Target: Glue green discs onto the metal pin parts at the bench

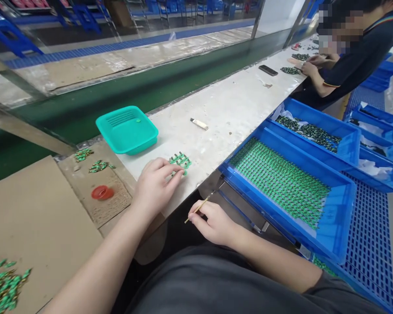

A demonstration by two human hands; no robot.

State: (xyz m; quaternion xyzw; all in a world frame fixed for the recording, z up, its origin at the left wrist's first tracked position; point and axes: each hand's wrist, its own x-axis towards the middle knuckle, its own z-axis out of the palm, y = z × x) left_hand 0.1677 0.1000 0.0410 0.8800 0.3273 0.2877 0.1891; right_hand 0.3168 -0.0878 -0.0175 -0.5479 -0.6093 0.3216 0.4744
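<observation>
Left hand [155, 183] at centre, over the near edge of the pale tabletop [222, 113]. Thumb and forefinger drawn close at the lower end of a small cluster of green pieces [181, 160]; the hand covers some of the cluster's left side, and I cannot tell whether a piece is pinched. Right hand [214, 222] lower, just off the table edge, fingers closed on a thin stick [198, 210] tilted up to the right; its far tip is small and hard to make out, its other fingers curl out of sight.

Loose green-and-gold pile [5, 285] cut off at lower left. Co-worker [363, 56] at upper right, blurred in part and cropped by the frame; the work in those hands too small to read. Lowest blue tray at lower right mostly hidden by the right arm.

Table edge runs diagonally from lower centre to upper right, tight beside the large blue tray [340, 226] with its rows of green pieces. Tabletop surface opens right of the cluster, up past the marker-like tube [199, 124] to the dark phone [268, 70]. Teal basket [127, 131] near the left hand, above it; red dish [102, 192] on cardboard at left.
</observation>
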